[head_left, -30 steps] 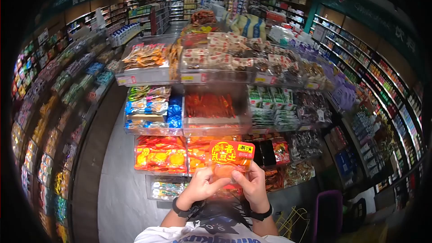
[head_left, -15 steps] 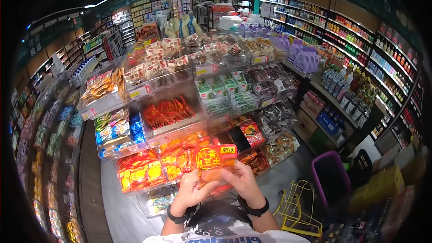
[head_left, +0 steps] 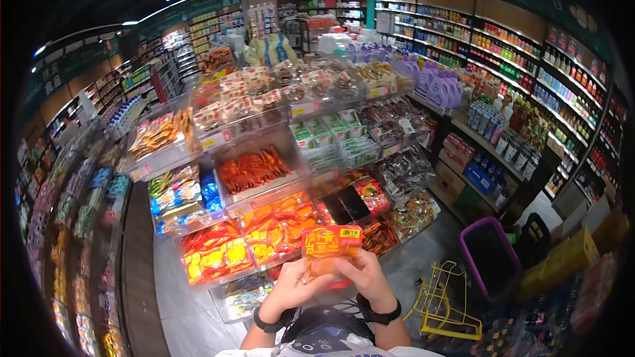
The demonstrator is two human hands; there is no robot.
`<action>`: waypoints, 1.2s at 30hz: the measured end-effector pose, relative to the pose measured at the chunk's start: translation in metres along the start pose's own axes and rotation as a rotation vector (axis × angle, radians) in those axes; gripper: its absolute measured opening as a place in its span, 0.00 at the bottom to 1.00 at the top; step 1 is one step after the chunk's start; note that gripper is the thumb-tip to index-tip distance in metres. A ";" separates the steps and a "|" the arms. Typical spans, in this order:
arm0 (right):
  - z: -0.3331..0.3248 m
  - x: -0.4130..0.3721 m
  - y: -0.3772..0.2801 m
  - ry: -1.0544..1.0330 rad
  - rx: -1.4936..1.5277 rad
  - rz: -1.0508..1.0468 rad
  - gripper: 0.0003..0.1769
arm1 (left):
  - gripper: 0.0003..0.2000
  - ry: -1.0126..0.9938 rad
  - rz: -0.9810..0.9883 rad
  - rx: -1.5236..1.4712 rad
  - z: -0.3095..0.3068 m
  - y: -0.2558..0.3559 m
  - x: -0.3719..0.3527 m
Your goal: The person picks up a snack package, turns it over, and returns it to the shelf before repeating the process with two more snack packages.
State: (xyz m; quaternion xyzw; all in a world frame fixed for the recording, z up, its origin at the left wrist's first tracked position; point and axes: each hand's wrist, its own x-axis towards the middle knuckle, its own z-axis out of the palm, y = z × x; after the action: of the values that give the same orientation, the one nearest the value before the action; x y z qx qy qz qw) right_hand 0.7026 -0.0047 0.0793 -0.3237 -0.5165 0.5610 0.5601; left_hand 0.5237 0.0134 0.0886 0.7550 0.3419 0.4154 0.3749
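Between my two hands is a red snack packet (head_left: 323,241) with yellow lettering and orange slices showing through its lower part. It is held upright in front of my chest. My left hand (head_left: 294,285) grips its lower left edge. The thumb of my right hand (head_left: 367,281) presses on its front at the lower right, and the other fingers are mostly hidden behind it. Just beyond the packet, clear bins hold red-and-yellow packets (head_left: 218,254) and orange ones (head_left: 281,225). A black box (head_left: 346,205) lies in the bin behind it.
Tiered bins of dark red packets (head_left: 254,170), green packs (head_left: 327,133) and brown snacks (head_left: 403,175) rise ahead. To the right are a purple-rimmed basket (head_left: 466,251), a yellow metal frame (head_left: 450,304) and purple bottles (head_left: 440,86). A loaded shelf (head_left: 89,192) runs along the left.
The packet and both hands sit slightly lower and further right in view, and the packet stands more upright. The head view has shifted slightly. Both hands keep their hold.
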 end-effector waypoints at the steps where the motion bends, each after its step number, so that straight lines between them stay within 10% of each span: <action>1: 0.006 -0.002 -0.001 -0.002 -0.010 -0.003 0.17 | 0.13 0.009 0.026 0.006 -0.003 0.000 -0.006; 10: 0.085 -0.030 0.019 -0.062 0.117 -0.007 0.15 | 0.16 0.141 -0.168 0.157 -0.050 0.021 -0.102; 26: 0.277 -0.085 0.066 -0.856 0.209 0.302 0.13 | 0.10 0.856 -0.377 0.372 -0.105 0.084 -0.326; 36: 0.271 -0.076 0.056 -1.126 0.057 0.276 0.15 | 0.10 0.974 -0.460 0.414 -0.078 0.113 -0.334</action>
State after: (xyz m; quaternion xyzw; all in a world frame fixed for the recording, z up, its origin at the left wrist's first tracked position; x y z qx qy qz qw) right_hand 0.4431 -0.1277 0.0796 -0.0244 -0.6725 0.7283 0.1294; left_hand 0.3374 -0.2959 0.0893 0.4404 0.7046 0.5474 0.0994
